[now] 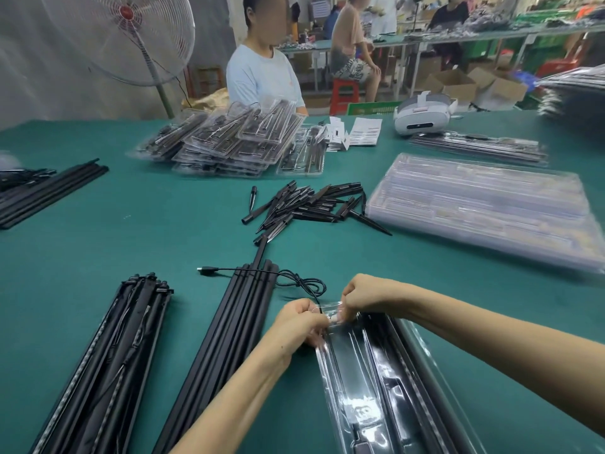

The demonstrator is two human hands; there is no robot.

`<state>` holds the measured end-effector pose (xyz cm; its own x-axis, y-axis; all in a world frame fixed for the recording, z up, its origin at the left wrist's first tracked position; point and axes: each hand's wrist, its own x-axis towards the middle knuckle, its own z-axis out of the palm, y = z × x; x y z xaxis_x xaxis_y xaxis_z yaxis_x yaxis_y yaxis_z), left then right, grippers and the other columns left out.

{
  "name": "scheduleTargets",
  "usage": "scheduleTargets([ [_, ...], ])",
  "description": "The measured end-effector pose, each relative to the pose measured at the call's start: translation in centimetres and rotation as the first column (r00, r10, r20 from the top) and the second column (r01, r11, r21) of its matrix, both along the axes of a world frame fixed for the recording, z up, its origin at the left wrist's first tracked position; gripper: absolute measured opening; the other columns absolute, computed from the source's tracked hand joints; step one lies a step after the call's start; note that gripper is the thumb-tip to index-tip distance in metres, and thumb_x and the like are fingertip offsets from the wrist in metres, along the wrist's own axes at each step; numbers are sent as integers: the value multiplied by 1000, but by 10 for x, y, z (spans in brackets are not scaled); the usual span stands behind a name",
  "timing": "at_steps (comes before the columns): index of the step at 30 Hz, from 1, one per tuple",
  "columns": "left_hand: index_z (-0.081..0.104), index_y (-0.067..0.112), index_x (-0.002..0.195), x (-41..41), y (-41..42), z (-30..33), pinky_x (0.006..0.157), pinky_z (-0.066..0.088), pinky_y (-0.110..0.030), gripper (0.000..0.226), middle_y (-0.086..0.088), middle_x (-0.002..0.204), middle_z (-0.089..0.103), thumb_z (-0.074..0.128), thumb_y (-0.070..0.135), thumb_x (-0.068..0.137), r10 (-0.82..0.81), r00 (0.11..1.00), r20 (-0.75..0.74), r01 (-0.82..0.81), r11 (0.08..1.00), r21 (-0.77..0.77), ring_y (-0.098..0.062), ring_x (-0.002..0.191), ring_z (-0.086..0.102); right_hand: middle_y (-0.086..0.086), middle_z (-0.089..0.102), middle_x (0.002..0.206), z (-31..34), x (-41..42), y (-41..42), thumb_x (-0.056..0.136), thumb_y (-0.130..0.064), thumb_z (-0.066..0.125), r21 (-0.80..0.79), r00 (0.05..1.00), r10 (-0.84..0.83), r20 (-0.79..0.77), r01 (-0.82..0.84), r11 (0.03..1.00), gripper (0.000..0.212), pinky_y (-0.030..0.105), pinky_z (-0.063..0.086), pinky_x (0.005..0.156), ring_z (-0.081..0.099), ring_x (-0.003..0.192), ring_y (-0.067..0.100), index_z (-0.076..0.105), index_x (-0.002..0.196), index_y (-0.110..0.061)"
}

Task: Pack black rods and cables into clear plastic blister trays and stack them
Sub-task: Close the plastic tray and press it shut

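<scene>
Far left on the green table [163, 204]: a flat bundle of black rods [49, 194], angled toward the back. Near left: a thick bundle of rods with thin wiring [108, 365], running from the front edge up toward the middle. Just right of that: a second row of plain black rods [229, 329], a black cable [288, 278] lying across its far end, plug pointing left, loops coiled beside the hands. Behind, mid-table: a loose heap of short black spikes [304, 206]; farther back, a leaning pile of packed blister trays [229, 139]. Front centre: left hand [302, 317], fingers curled, pinching the far end of the clear blister tray [376, 371]; right hand [365, 294] likewise clamped on that same end, thumbs and fingertips close together over the plastic tab. Tray lay lengthwise toward the viewer, black rods seated inside. Right: a stack of empty clear trays [484, 204], more packed trays [478, 147] behind, and a white headset [422, 117] at the back.
</scene>
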<state>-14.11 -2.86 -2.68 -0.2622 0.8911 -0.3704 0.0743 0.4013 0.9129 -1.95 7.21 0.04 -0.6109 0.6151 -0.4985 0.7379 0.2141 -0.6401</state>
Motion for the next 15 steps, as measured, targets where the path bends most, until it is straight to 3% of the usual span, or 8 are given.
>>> scheduleTargets([
  [4,45,12,68,-3,0,1,44,41,-15,24,-3,60,52,59,-1,83,-43,999,17,43,999,-2,-10,44,56,1,60,65,-1,12,5,81,-7,70,-79,992,22,-121,-31,996,13,21,42,65,51,62,10,67,70,-13],
  [8,48,11,76,-4,0,3,50,44,-16,17,-3,65,55,60,3,85,-73,997,32,73,997,-2,-10,50,56,-2,62,68,-3,14,5,85,-16,72,-131,979,6,-202,-33,991,8,14,45,64,53,62,6,70,78,-13],
  [11,50,11,76,-3,-2,4,51,45,-17,16,-2,65,57,58,3,86,-64,997,35,65,998,-6,-9,50,57,-2,61,69,-2,11,2,85,-15,72,-125,980,33,-195,-58,990,7,12,44,62,52,62,5,68,80,-12],
  [15,50,13,71,-3,-2,7,49,43,-16,18,0,62,56,58,3,84,-67,998,11,67,997,-31,-6,49,53,-8,60,68,3,9,4,85,-24,71,-34,985,121,-120,-125,992,10,21,38,70,51,67,4,67,76,-21],
])
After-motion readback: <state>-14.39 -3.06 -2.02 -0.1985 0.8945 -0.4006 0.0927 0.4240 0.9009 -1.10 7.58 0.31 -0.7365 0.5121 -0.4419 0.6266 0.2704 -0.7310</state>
